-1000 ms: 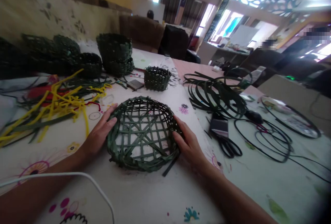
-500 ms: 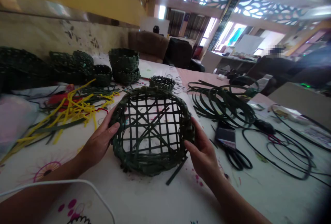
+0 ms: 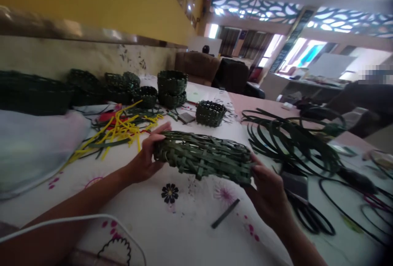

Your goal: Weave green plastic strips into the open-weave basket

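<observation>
Between my two hands is a dark green woven basket [image 3: 205,155], lifted off the table and turned so its side faces me. My left hand [image 3: 150,155] grips its left end, fingers on the rim and thumb below. At the right end my right hand [image 3: 267,188] is closed on the wall. The basket's inside is mostly hidden at this tilt. Under it on the tablecloth lies a short green strip [image 3: 225,213]. A smaller woven basket [image 3: 211,113] stands just behind.
Coiled green strips [image 3: 291,139] and black-handled scissors [image 3: 313,215] lie to the right. Yellow strips [image 3: 123,127] and a plastic bag [image 3: 37,147] are at left. Stacked baskets [image 3: 172,88] stand farther back. A white cable [image 3: 101,217] crosses the front left.
Both hands have raised the basket and tilted it, so its side wall shows instead of its open grid base. The view has shifted, and the short strip below now lies fully visible.
</observation>
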`<state>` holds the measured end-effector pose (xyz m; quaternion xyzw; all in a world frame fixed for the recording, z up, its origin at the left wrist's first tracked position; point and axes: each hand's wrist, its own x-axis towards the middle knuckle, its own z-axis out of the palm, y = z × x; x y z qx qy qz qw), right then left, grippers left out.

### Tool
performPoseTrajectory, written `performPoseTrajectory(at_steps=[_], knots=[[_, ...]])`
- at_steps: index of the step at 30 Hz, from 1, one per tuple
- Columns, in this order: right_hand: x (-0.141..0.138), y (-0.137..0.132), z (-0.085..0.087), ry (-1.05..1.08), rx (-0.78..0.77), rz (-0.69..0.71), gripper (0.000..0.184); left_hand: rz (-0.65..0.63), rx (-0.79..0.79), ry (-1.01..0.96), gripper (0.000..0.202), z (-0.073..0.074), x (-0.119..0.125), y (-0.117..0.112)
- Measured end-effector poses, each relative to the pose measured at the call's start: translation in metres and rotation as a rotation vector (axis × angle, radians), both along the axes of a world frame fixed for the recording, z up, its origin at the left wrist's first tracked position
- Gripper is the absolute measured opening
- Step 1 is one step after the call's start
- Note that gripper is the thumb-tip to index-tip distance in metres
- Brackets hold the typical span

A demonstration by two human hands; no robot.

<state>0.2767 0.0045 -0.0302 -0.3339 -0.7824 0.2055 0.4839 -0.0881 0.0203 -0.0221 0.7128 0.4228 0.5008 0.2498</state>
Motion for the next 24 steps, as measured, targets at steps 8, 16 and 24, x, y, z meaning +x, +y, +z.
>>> performPoseTrajectory(at_steps=[8,16,24], knots=[[0.011,-0.009,0.03,-0.183,-0.108,0.171,0.027,-0.437,-0.087,0.081,0.059,0.022,-0.009,-0.056],[-0.02,-0.004,0.014,-0.502,0.115,0.21,0.013,0.534,-0.164,0.331,0.033,0.025,-0.079,0.0],[-0.004,0.02,-0.01,-0.438,0.222,-0.01,0.02,0.858,-0.272,0.559,0.039,0.022,-0.157,0.029]])
